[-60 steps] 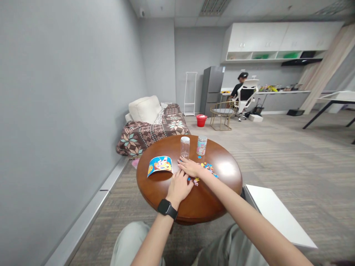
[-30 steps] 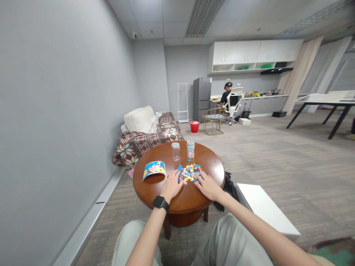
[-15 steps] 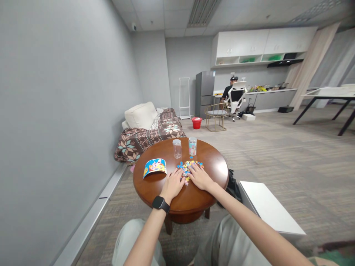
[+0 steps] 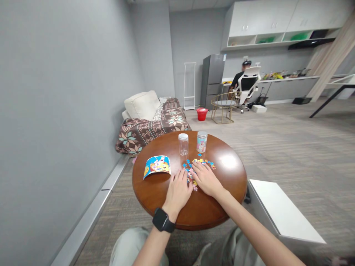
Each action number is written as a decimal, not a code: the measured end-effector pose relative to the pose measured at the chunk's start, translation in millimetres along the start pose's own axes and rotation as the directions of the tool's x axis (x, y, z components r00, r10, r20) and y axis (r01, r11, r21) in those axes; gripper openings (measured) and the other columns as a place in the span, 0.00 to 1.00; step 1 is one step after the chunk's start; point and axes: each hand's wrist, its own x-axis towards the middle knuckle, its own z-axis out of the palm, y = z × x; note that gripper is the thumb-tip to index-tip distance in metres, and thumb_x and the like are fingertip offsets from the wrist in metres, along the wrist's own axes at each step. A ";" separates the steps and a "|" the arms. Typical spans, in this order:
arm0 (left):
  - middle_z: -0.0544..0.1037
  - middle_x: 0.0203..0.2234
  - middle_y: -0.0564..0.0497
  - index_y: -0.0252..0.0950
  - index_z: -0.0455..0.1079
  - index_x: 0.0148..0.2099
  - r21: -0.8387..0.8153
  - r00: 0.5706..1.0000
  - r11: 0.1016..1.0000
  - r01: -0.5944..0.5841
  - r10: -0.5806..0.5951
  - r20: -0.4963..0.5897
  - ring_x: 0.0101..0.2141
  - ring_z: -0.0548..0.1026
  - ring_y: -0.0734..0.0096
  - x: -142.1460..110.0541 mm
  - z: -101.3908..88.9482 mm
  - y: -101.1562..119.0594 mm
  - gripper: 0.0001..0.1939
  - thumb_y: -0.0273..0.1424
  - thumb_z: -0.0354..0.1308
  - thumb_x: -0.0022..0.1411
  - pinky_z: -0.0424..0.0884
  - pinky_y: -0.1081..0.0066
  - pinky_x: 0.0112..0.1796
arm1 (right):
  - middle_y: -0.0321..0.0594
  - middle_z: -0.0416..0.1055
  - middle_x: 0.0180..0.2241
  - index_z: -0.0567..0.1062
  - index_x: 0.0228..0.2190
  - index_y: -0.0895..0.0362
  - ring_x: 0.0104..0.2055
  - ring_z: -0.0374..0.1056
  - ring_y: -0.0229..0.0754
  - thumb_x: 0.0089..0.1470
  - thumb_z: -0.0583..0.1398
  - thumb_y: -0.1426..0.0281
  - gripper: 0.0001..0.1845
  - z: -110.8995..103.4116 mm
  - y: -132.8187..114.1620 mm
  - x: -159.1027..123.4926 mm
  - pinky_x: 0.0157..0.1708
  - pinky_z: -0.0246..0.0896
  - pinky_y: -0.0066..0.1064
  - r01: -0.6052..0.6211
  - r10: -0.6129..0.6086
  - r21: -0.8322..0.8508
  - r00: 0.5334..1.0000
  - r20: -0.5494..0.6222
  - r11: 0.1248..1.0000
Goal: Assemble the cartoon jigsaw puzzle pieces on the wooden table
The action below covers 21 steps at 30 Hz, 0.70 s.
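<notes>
Puzzle pieces (image 4: 212, 163) are scattered around the middle of a round brown table (image 4: 233, 184). Left hand (image 4: 179, 190) is palm-down at their near left edge, fingers pretty close together, thumb out. Right hand (image 4: 206, 179) lies over some, fingers a bit apart. Curved picture sheet (image 4: 157, 164) off left, clear jar (image 4: 183, 145) and printed jar (image 4: 202, 142) upright behind, lone blue piece (image 4: 199, 154) by the printed one.
</notes>
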 end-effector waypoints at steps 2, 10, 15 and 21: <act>0.70 0.62 0.41 0.35 0.65 0.62 0.000 1.000 1.000 -0.005 0.005 -0.002 0.62 0.66 0.53 -0.8 2.7 -1.1 0.21 0.30 0.47 0.69 0.62 0.53 0.61 | 0.50 0.64 0.64 0.68 0.61 0.56 0.69 0.54 0.53 0.70 0.38 0.60 0.31 -1.3 -0.8 -0.4 0.67 0.45 0.54 0.004 -0.004 0.013 1.000 -0.004 1.000; 0.71 0.60 0.44 0.40 0.68 0.57 -0.001 0.999 0.999 -0.043 0.043 0.016 0.62 0.66 0.54 -1.7 0.4 0.0 0.16 0.30 0.47 0.71 0.63 0.51 0.60 | 0.49 0.70 0.58 0.75 0.53 0.56 0.64 0.61 0.51 0.70 0.42 0.62 0.27 -6.4 -5.1 -0.4 0.65 0.50 0.51 0.042 -0.039 0.057 0.998 -0.054 0.997; 0.71 0.59 0.43 0.39 0.68 0.56 -0.009 0.998 0.998 -0.056 0.056 0.027 0.60 0.68 0.58 0.3 -5.1 2.3 0.15 0.28 0.46 0.72 0.64 0.55 0.59 | 0.49 0.73 0.53 0.78 0.46 0.56 0.58 0.65 0.49 0.69 0.43 0.66 0.24 -10.4 -7.0 1.1 0.63 0.53 0.48 0.056 -0.048 0.090 0.995 -0.091 0.994; 0.73 0.57 0.43 0.37 0.68 0.55 -0.028 0.995 0.995 -0.093 0.094 0.013 0.58 0.70 0.59 2.8 -2.2 -1.6 0.15 0.25 0.48 0.70 0.67 0.56 0.57 | 0.51 0.73 0.51 0.77 0.46 0.59 0.56 0.67 0.51 0.67 0.50 0.68 0.18 -8.9 -6.4 2.7 0.58 0.62 0.46 0.091 -0.077 0.092 0.986 -0.149 0.992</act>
